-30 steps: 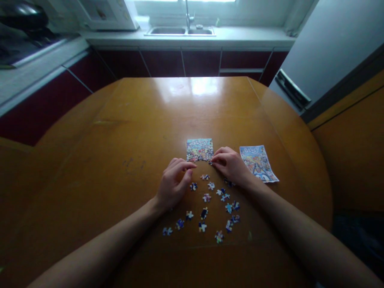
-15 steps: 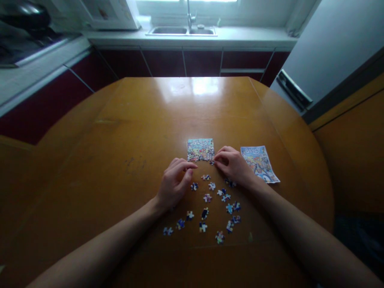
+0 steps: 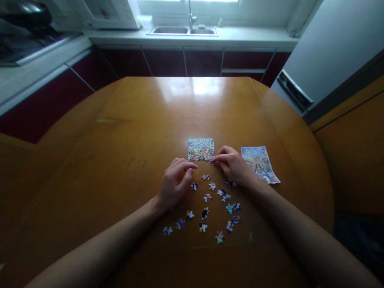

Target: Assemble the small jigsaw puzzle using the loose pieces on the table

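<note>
A partly assembled jigsaw block (image 3: 201, 149) lies on the wooden table (image 3: 150, 132). My right hand (image 3: 234, 166) is closed in a pinch on a small puzzle piece (image 3: 213, 163) at the block's lower right corner. My left hand (image 3: 175, 182) rests curled on the table, its index finger stretched to the block's lower left edge; whether it holds anything is hidden. Several loose puzzle pieces (image 3: 207, 197) lie scattered between my forearms. A colourful picture card (image 3: 259, 163) lies just right of my right hand.
Behind the table runs a counter with a steel sink (image 3: 182, 30) and tap under a window. A microwave (image 3: 108, 14) stands to its left, a hob with a dark pan (image 3: 27, 18) at far left. A grey fridge (image 3: 324, 52) stands at right.
My right hand has drawn in slightly, its fingertips pressing the piece closer against the block's corner. The left hand has barely moved.
</note>
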Available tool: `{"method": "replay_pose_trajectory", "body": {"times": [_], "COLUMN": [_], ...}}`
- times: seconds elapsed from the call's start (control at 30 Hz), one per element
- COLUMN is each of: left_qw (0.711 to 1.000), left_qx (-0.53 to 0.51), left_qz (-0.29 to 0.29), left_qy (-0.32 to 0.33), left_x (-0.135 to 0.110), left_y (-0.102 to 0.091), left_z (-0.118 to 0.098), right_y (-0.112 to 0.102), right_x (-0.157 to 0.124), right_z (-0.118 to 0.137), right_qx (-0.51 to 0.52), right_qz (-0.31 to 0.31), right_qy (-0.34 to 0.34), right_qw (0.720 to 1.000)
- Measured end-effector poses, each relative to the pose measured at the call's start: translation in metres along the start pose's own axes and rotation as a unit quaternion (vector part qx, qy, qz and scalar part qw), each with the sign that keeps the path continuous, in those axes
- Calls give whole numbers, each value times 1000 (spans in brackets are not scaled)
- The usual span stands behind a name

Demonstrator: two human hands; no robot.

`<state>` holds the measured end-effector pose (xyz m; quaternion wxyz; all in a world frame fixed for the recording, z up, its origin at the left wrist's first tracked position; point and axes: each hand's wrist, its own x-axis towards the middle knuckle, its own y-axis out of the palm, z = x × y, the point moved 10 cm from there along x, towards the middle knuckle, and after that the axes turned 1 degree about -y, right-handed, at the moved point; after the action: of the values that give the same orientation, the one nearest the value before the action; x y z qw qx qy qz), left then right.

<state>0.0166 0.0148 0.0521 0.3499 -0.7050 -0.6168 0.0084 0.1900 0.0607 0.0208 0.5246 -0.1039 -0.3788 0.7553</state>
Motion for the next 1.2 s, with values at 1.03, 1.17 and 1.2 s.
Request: {"method": "replay_pose_trajectory", "body": {"times": [1.03,1.17,1.2], "left_qw": [1000,1000,1000], "left_qx": [-11,-13,-12], "left_qz": [5,6,6], "left_qy": [-15,-18,-22], "left_x": [1,2,2], "left_y": [0,0,1], "left_z": [4,4,4], "right_y": [-16,-28,-27], "right_x": [0,-3,-3], "right_z": [-5,-9,-8], "right_qx": [84,60,54], "right_qz": [-90,-142,-138], "right_qy": [35,65,66], "right_qw": [992,986,987]}}
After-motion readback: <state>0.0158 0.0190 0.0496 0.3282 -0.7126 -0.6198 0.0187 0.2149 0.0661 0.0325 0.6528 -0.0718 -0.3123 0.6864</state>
